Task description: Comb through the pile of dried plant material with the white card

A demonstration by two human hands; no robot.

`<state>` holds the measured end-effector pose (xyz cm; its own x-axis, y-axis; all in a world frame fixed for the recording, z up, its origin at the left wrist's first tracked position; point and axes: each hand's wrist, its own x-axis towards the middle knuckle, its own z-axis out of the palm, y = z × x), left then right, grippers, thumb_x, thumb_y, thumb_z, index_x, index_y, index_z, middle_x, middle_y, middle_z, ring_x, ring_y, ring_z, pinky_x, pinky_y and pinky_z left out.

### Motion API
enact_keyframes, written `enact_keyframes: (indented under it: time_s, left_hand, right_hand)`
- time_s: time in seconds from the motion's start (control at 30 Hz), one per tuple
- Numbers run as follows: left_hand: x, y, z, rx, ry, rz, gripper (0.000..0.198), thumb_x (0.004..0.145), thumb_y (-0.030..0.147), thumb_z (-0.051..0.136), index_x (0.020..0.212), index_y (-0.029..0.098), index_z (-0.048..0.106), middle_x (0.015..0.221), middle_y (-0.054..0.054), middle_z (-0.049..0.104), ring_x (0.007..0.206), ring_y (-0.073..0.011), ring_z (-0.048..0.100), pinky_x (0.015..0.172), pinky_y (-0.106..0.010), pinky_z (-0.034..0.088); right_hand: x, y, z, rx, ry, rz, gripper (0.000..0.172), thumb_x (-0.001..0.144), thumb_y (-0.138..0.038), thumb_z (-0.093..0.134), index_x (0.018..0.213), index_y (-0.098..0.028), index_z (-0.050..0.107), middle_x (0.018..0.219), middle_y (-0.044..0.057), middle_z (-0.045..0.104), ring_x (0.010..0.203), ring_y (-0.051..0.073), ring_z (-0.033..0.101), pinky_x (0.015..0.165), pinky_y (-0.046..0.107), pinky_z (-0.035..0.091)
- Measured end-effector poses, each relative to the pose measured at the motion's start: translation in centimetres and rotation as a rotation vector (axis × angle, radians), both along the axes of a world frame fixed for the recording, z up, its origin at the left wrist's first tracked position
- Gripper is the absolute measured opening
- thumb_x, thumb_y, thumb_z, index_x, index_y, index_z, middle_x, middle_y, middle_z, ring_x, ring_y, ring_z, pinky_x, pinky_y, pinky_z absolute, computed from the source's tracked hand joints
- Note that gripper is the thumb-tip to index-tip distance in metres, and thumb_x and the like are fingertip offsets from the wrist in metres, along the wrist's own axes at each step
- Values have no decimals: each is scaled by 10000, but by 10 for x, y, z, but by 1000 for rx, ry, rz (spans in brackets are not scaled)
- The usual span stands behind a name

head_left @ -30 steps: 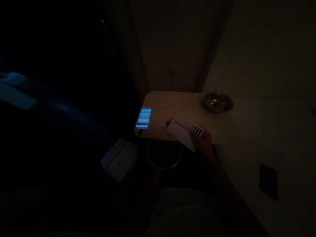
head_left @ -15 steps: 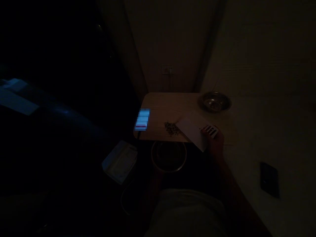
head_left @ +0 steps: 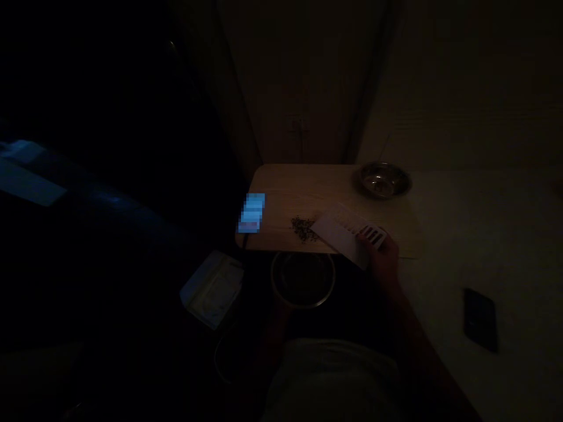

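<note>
My right hand (head_left: 385, 258) is closed on the slotted end of a white flat sheet-like piece (head_left: 341, 234), with dark slots beside my fingers. Its far left edge lies against a small heap of dark and pale bits, perhaps seed shells (head_left: 303, 228), on the wooden table (head_left: 303, 181). Just below the table's front edge is a round bowl (head_left: 303, 306) with a shiny rim; its inside is dark. My left hand (head_left: 281, 313) is at the bowl's near rim and seems to hold it, though darkness hides most of the fingers.
A metal bowl (head_left: 385, 181) stands at the table's back right. A lit, blurred-out phone screen (head_left: 252, 213) is at the left edge. A pale box (head_left: 213, 290) sits lower left. A dark phone-like object (head_left: 480, 319) lies on the pale surface at right. The room is very dark.
The white piece has tilted slightly, so more of its upper face and slots show. The bowl below has shifted a little to the right relative to the table. The heap looks nearly the same.
</note>
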<state>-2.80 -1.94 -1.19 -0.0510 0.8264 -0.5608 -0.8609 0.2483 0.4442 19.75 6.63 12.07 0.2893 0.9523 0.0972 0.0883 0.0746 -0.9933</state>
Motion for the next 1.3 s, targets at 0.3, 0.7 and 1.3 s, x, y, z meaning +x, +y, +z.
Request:
enact_keyframes:
  time_s: [0.3,0.7,1.3]
  left_hand:
    - [-9,-4,-26,-87,-3,227,408,1011,476,412,1047,231,736,1461,-65,602,1550,-249,324,1256,-400,327]
    - [2,4,2,-47,-164,119,488,968,460,603,1350,156,607,1372,-128,612,1229,-237,611,1061,-490,523]
    - [2,6,16,-86,-187,140,476,971,462,599,1337,157,619,1368,-127,618,1229,-234,613,1070,-489,519]
  right_hand:
    - [-7,-2,-5,-50,-76,121,326,719,-490,814,846,-198,743,798,36,729,728,205,621,662,335,498]
    - [-11,-5,-7,-61,-151,175,341,747,-489,787,899,-186,750,844,49,748,769,218,644,684,319,500]
    - [-8,-3,-5,-94,-111,178,371,743,-525,792,896,-189,760,855,50,743,773,213,634,693,327,502]
